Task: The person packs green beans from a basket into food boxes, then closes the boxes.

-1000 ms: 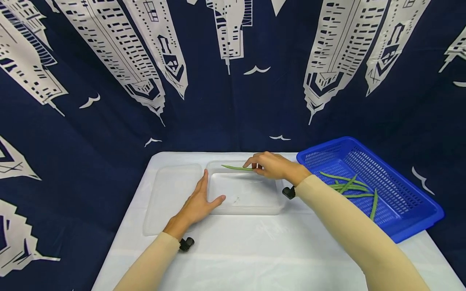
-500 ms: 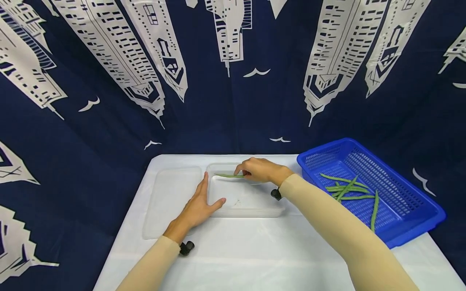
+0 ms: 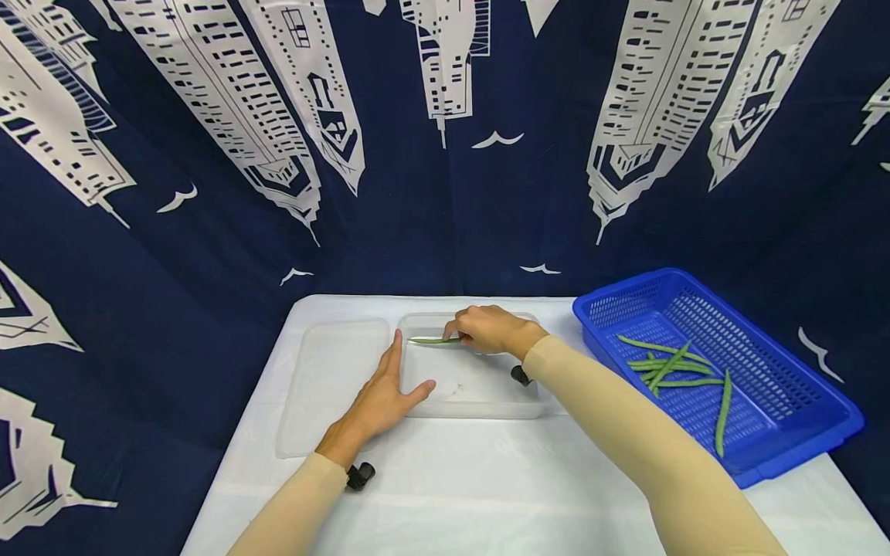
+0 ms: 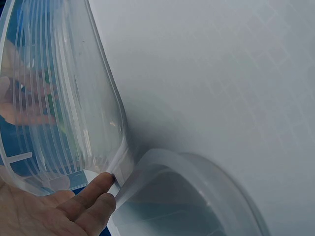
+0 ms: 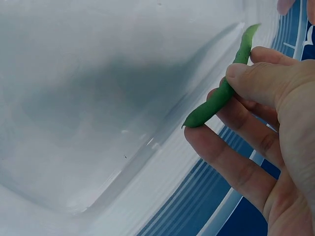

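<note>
Right hand [image 3: 490, 330] has its fingers pinched on a green bean [image 3: 434, 340], low over the clear plastic container [image 3: 487, 401], so this looks like the drop-off step. Left hand [image 3: 381, 401] lies flat, steadying the rim. Next up, probably: lower, let go.

Clear glossy plastic container [image 3: 480, 401], blue perforated plastic basket [image 3: 799, 401]

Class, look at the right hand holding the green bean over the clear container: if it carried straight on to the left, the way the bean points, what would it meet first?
Most likely the left hand, whose fingers rest on the left wall of the clear container. The right hand pinches the green bean, whose tip points at that wall. Depth is unclear, so the bean might pass above.
</note>
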The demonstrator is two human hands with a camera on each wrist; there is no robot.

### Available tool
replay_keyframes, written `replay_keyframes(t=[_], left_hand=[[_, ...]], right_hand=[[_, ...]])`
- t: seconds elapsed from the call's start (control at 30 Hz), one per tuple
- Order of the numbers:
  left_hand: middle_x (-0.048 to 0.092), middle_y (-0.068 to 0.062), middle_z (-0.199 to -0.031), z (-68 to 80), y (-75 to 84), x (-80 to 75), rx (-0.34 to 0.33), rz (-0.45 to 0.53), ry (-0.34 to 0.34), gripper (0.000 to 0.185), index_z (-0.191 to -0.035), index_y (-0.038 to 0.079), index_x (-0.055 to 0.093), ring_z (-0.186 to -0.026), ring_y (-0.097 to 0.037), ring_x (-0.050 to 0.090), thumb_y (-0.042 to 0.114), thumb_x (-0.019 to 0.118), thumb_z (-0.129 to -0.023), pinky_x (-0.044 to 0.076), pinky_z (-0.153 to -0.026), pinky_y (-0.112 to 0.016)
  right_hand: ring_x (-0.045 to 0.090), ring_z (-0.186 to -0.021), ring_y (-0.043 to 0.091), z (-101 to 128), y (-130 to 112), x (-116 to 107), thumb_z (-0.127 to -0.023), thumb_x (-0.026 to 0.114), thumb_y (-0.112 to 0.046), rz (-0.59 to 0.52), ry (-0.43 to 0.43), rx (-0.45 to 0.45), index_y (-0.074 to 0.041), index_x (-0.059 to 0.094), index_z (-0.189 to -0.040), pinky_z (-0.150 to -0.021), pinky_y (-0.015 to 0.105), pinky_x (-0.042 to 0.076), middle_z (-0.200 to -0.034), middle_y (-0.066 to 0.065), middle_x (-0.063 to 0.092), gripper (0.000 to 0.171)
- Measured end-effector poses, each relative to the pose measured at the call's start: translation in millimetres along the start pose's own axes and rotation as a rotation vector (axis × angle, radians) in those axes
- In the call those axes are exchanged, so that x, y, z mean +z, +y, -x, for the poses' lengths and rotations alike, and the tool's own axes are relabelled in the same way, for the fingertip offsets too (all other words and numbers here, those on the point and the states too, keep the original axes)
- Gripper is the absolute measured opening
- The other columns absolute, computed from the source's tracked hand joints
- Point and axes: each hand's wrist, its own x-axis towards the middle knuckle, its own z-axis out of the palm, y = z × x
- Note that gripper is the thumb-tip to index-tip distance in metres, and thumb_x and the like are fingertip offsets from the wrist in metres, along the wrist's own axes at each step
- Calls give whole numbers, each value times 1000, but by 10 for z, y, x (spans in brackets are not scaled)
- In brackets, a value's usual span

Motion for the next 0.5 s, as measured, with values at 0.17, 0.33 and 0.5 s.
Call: replay_keyframes(t=[0.17,0.33,0.5], left_hand=[[13,-11,-199,10,-4,-10,-7,4,6,123,-189,29,-9,-178,-46,34,70,73,-107,39,-138,-71],[14,-10,-198,2,-4,1,5,3,11,122,-189,28,-7,-176,-47,37,71,73,-107,41,-137,-70],[15,-11,-198,5,11,-11,5,0,17,123,-190,26,-6,-175,-48,38,70,73,-107,41,-137,-71]], right_hand=[[68,-91,11,-14,-30,18,-110,76,-2,7,9,-12,-24,85,-139,-89,37,66,-112,-1,84,37],[72,-94,14,0,-38,65,-109,78,0,32,15,-7,-22,87,-135,-91,40,69,-119,3,87,36],[82,-107,19,-7,-45,97,-107,81,-1,70,33,8,-22,89,-133,-95,43,71,-128,4,88,34]])
